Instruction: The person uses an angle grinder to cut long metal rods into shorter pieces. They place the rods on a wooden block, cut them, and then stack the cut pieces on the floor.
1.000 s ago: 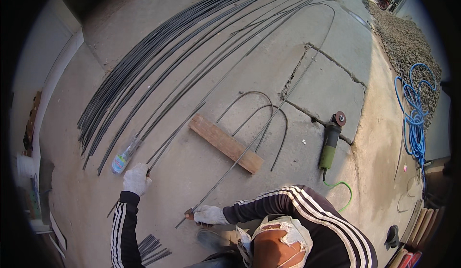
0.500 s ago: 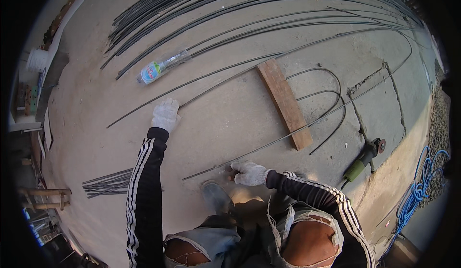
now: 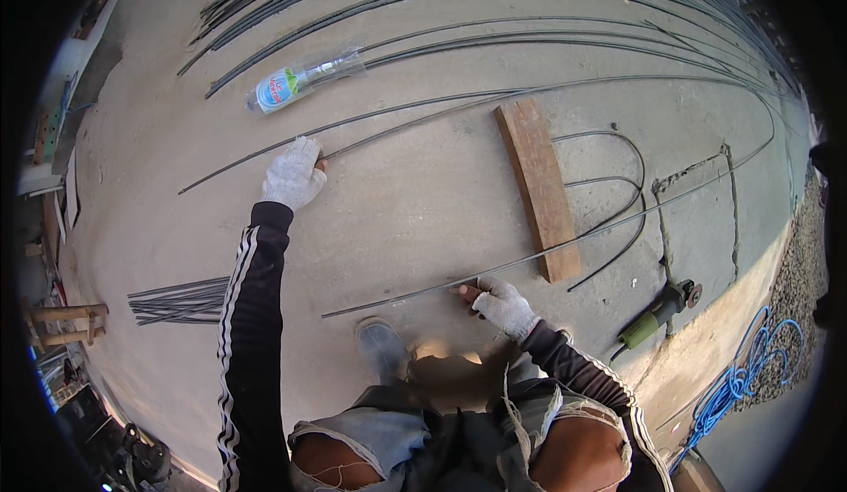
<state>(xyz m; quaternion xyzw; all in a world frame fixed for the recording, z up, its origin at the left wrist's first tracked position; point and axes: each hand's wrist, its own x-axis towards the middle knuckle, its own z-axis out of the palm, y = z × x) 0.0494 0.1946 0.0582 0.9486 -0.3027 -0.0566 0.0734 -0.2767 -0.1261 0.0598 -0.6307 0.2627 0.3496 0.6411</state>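
The left hand (image 3: 296,176), gloved, has its fingers clenched around one end of a long rod (image 3: 529,257). From there the rod runs away toward the floor's (image 3: 397,210) far right, passes by the far end of a block (image 3: 538,187), and loops back along a nearer line to a free tip in front of the shoe (image 3: 384,349).

The right hand (image 3: 494,302), also gloved, is at this near run, between the free tip and the block. Its fingers are curled and the rod passes right along them; whether they grasp it or only touch it, I cannot tell. From these fingers the free tip lies to the left and slightly nearer the body, while the rod's long axis slants up to the right, across the block's near end and over some bent rods (image 3: 642,172). The right hand is much nearer to that tip's run; the left is at the other end.

A loose rod (image 3: 243,162) lies just beyond the left hand, with a bottle (image 3: 281,89) farther off. Short rods (image 3: 181,301) lie toward the floor's left edge. Toward its right edge are a grinder (image 3: 651,320) and a blue hose (image 3: 737,377), the latter beside gravel (image 3: 798,289). A bundle (image 3: 243,2) of rods lines the far side.
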